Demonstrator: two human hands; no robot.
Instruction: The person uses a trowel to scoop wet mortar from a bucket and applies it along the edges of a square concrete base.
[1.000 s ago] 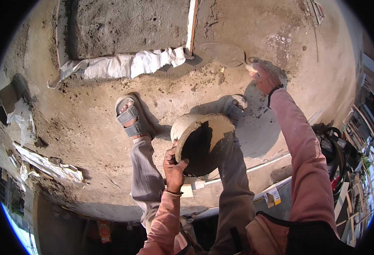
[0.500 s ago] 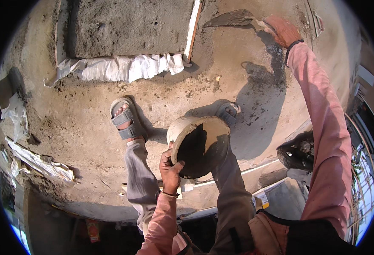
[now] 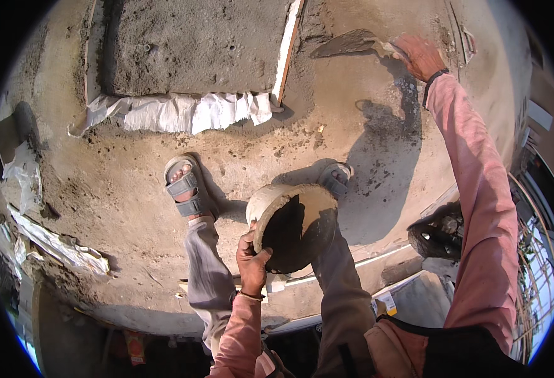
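Note:
My left hand [image 3: 252,259] grips the rim of a round, cement-stained pan [image 3: 260,203], thumb inside and fingers outside. The pan is tilted, and its inside lies largely in dark shadow. Out at the upper right, my right hand [image 3: 421,57] is closed around the handle of a trowel [image 3: 346,43]. The trowel's blade points left, coated in wet grey mortar and low over the floor. Left of the blade stands a wood-edged frame [image 3: 288,53] filled with rough grey mortar [image 3: 192,47].
White crumpled sheeting [image 3: 182,113] runs along the frame's near edge. My sandalled feet [image 3: 185,186] stand on the dusty floor [image 3: 132,167]. A dark container with rubble [image 3: 438,233] sits at right, near a grey board [image 3: 419,299]. Torn sacking [image 3: 59,242] lies at left.
The whole view has shifted slightly, so the frame and floor appear a little lower. Both hands keep their grips; the trowel stays near the same spot of floor.

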